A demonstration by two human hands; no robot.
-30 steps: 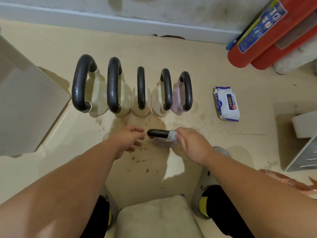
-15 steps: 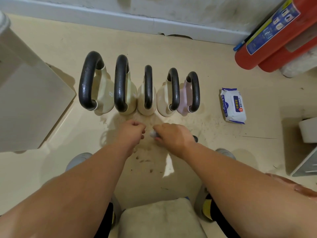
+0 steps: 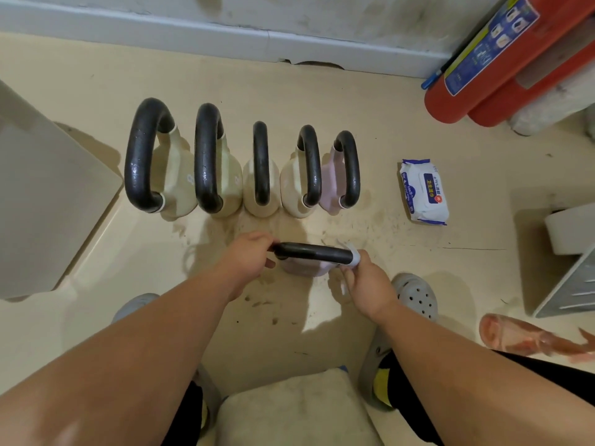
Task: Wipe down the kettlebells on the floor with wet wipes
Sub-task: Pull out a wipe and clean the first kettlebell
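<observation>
A small pink kettlebell (image 3: 304,268) with a black handle stands on the floor right in front of me. My left hand (image 3: 249,257) grips the left end of its handle. My right hand (image 3: 367,281) holds a white wet wipe (image 3: 351,255) pressed around the handle's right end. Behind it several kettlebells stand in a row, from a large cream one (image 3: 174,175) on the left to a pink one (image 3: 333,185) on the right, all with black handles.
A pack of wet wipes (image 3: 423,191) lies on the floor to the right. Red fire extinguishers (image 3: 502,69) lean at the back right by the wall. A beige box (image 3: 48,207) stands at left, a white-grey unit (image 3: 570,262) at right. My grey shoes (image 3: 418,296) flank a cushioned seat (image 3: 289,410).
My right hand with the wipe slid from the handle's right end to its left end and back to the right end. My left hand now grips the handle's left end.
</observation>
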